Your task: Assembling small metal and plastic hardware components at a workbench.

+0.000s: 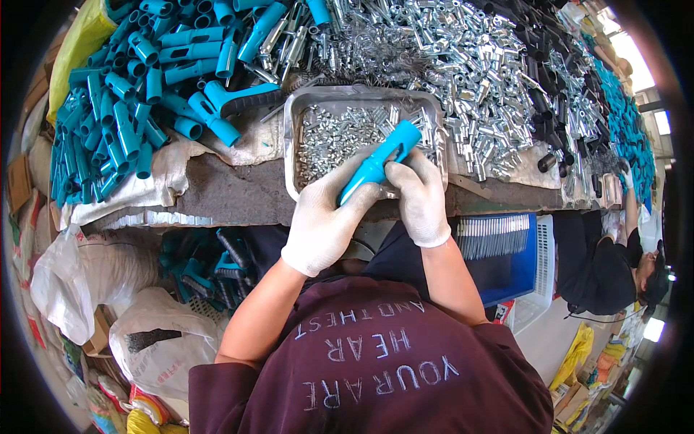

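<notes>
A teal slotted tube (370,171) is held slanting above the near edge of a metal tray (290,148). My white-gloved left hand (327,211) is closed around the tube's lower end. My right hand (419,194), also gloved, grips the tube by its slot, with the thumb at the opening; any small part under that thumb is hidden. Heaped in the tray are small silvery metal pieces (329,137). Just left of the tray lies a teal tube piece with a black-gripped side handle (249,100).
Teal tubes (108,119) pile up at the left of the bench, with shiny metal fittings (473,79) and springs farther back. Below the bench's front edge stand a blue bin (517,271) of thin rods and plastic bags (163,336). Another person (607,271) works at the far right.
</notes>
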Demonstrator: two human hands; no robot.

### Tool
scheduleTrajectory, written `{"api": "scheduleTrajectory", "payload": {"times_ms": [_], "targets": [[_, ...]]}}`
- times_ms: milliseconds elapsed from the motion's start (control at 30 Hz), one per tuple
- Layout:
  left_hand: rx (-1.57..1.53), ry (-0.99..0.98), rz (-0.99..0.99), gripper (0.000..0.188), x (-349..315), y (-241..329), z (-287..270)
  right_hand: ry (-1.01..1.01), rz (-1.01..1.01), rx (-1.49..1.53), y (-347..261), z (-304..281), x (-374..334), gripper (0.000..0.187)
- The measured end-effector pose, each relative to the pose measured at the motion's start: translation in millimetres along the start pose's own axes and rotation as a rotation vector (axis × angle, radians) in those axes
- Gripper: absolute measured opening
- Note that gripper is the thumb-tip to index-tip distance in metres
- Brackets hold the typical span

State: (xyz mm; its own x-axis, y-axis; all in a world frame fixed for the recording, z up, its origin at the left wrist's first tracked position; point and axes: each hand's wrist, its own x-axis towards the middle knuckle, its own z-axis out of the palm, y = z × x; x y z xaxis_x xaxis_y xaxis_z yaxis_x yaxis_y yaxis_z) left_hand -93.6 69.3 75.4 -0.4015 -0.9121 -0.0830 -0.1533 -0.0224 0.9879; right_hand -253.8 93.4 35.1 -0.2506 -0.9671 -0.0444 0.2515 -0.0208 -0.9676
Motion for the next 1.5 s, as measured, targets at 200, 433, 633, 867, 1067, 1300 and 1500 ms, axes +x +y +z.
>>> {"api": "scheduleTrajectory", "payload": {"times_ms": [200,433,633,867,1067,1300,1500], "targets": [[-0.157,-0.110,-0.185,0.034,8.5,-2.6,9.1,-0.029,0.168,0.406,-4.8,3.6,-8.3,0.038],[0.426,0.004,0.194,0.022,37.6,-10.2,-0.1,0.247,0.026,0.513,-8.4,-24.1,3.0,0.037],[0.887,-0.014,0.408,0.011,60.4,-45.3,5.7,0.187,0.209,0.705,-12.7,-34.7,-6.0,0.042],[0.824,0.083,0.357,0.010,65.9,-43.0,-9.4,0.133,0.382,0.416,-11.4,-30.2,-25.1,0.037],[0.657,0.061,0.332,0.010,58.8,-27.4,-9.8,0.027,0.442,0.378,-12.0,-20.1,-25.7,0.032],[0.300,-0.159,0.136,0.016,46.5,2.3,-3.6,-0.075,0.347,0.198,-13.8,-15.0,-23.7,0.035],[-0.046,-0.240,-0.154,0.018,44.9,4.6,-6.6,-0.139,0.247,0.043,-21.8,-10.8,-28.4,0.052]]}}
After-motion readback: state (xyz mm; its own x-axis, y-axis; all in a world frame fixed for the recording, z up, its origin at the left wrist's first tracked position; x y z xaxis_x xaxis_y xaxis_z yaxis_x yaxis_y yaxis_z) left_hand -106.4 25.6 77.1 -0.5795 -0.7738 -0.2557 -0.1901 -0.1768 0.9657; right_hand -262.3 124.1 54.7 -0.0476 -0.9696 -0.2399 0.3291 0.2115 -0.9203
